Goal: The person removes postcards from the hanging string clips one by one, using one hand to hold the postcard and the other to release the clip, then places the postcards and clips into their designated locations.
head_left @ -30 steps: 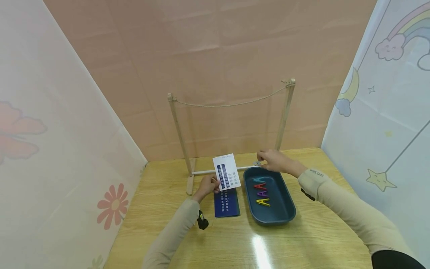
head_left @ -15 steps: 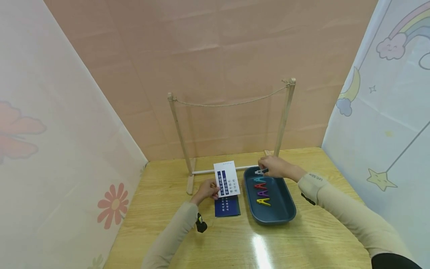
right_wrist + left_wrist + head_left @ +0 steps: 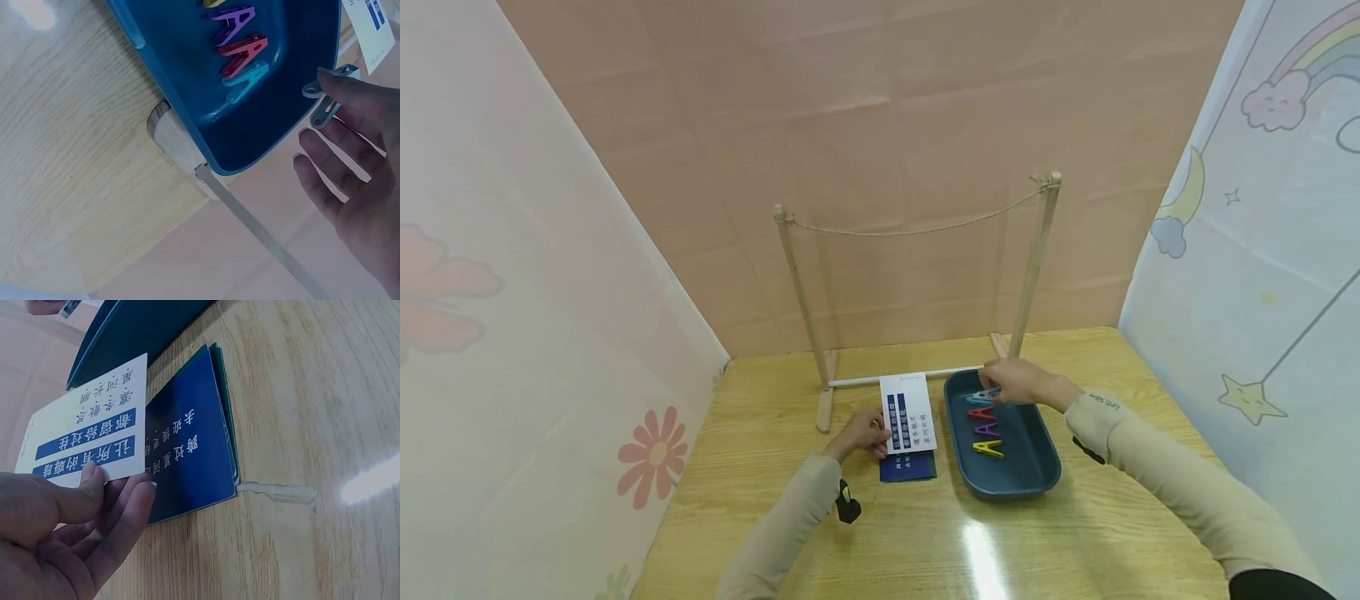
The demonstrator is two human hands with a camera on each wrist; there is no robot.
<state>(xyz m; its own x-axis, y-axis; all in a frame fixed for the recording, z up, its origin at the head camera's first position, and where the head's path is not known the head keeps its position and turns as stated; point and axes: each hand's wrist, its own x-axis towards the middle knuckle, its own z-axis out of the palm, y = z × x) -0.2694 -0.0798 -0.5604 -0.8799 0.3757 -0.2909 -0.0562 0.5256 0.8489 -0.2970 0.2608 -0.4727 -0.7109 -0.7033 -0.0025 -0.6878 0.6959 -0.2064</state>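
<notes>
My left hand pinches a white card with blue bands of writing, thumb on its front in the left wrist view. The card is held over a stack of dark blue cards on the table and covers part of it. Between the thumb and fingers of my right hand is a grey clothespin, held above the far end of a dark blue tray. Inside the tray lie a teal clothespin, a red clothespin, a purple clothespin and a yellow clothespin.
Behind the tray stands a wooden frame with a left post and a right post. A sagging string joins their tops, and a white bar runs low between them. Printed sheets wall the table at the sides.
The white card has come down toward me, covering more of the blue stack. My right hand has also moved toward me with the grey clothespin, from the tray's far rim to above its inside.
</notes>
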